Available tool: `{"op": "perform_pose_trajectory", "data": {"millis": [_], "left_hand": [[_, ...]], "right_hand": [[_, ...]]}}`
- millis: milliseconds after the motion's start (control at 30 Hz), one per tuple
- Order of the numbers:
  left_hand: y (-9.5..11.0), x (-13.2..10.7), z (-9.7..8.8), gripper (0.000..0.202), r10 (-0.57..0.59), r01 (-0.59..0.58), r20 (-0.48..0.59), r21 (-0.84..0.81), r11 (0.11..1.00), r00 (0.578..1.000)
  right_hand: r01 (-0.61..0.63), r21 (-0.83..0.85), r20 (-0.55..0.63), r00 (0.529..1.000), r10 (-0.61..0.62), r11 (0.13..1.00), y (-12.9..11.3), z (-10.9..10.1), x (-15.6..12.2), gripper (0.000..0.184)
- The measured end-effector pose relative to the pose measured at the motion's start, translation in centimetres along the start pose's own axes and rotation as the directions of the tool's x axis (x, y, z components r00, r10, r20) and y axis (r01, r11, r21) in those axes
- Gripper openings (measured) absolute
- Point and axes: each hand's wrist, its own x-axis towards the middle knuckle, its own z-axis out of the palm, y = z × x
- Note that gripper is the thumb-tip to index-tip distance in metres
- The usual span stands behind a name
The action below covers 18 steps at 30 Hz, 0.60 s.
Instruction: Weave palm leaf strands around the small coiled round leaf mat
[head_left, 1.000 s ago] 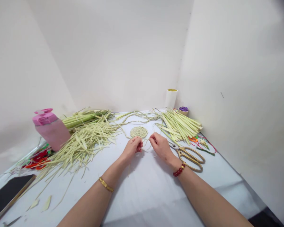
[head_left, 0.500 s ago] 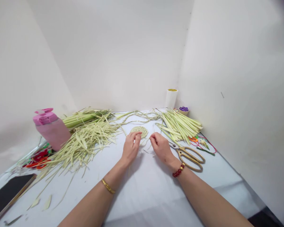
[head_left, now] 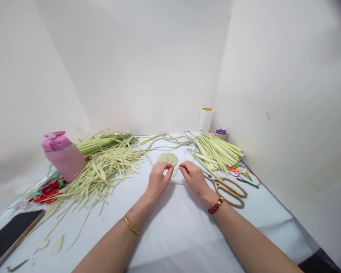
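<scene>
A round coiled mat of pale braided plant fibre [head_left: 167, 158] lies flat on the white table, just beyond my hands. My left hand [head_left: 160, 177] is at its near edge, thumb and forefinger pinched on a thin fibre strand [head_left: 175, 171]. Close beside it, my right hand [head_left: 192, 177] pinches the same strand, or one next to it, with the fingers curled in. Only a small gap parts the two fingertips. Thin loose ends trail on the table below them. The exact grip is too small to make out fully.
Shredded fibre strips [head_left: 110, 161] and a pink bottle [head_left: 64, 157] are at left, with a dark phone-like slab [head_left: 13, 235] nearer. At right lie cut stalks [head_left: 217, 151] and brass-handled scissors [head_left: 230, 191]. A white cylinder [head_left: 206, 120] and a small cup of purple bits [head_left: 221, 133] stand behind.
My left hand has turned, its thumb and forefinger now pinching closer to my right fingertips. More of the coiled mat shows. My right hand has barely shifted.
</scene>
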Motion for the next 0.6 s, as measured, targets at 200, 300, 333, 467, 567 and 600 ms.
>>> {"op": "perform_pose_trajectory", "data": {"millis": [200, 300, 333, 467, 567, 600], "left_hand": [[0.16, -0.06, 0.06, 0.014, -0.016, 0.016, -0.002, -0.002, 1.0, 1.0], [0.37, -0.05, -0.03, 0.014, -0.025, 0.025, -0.014, -0.013, 1.0, 1.0], [0.42, -0.04, -0.05, 0.014, -0.026, 0.026, -0.016, -0.015, 1.0, 1.0], [0.44, -0.08, 0.04, 0.013, -0.046, 0.045, -0.022, -0.028, 0.999, 0.999], [0.36, -0.18, 0.3, 0.013, -0.079, 0.079, -0.005, -0.062, 0.995, 0.997], [0.34, -0.21, 0.39, 0.013, -0.088, 0.089, 0.006, -0.081, 0.993, 0.996]], "right_hand": [[-0.012, -0.064, -0.078, 0.997, 0.007, 0.998, -0.05, -0.08, 0.0, 0.019], [-0.03, -0.093, -0.116, 0.993, 0.02, 0.995, -0.18, -0.05, 0.02, 0.019], [-0.034, -0.106, -0.129, 0.991, 0.02, 0.994, -0.2, 0.01, 0.02, 0.019], [-0.054, -0.147, -0.163, 0.986, 0.029, 0.988, -0.11, 0.35, -0.1, 0.02], [-0.077, -0.147, -0.162, 0.985, 0.053, 0.986, -0.03, 0.48, -0.19, 0.019], [-0.072, -0.139, -0.165, 0.985, 0.049, 0.988, -0.05, 0.46, -0.2, 0.018]]}}
